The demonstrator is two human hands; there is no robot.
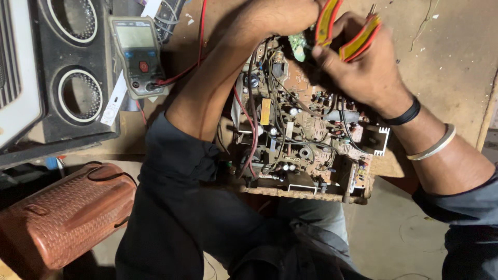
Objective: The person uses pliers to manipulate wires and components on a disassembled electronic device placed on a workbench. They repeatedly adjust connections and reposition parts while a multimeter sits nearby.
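Note:
A brown circuit board [303, 135], crowded with capacitors, coils and wires, lies on the edge of a wooden bench [451, 57]. My right hand [365, 70] grips pliers with red and yellow handles [358, 39] above the board's far end. It wears a black band and a pale bangle at the wrist. My left arm crosses over the board's left side, and my left hand [290, 15] sits at the top by a small green board [298, 46]. Its fingers are hidden behind the pliers, so I cannot see whether they hold anything.
A yellow-grey multimeter [137, 52] with red and black leads lies to the left. Beside it stands a black speaker box [72, 67] with two round grilles. A brown woven-pattern container [62, 218] lies at the lower left. My dark clothing fills the bottom.

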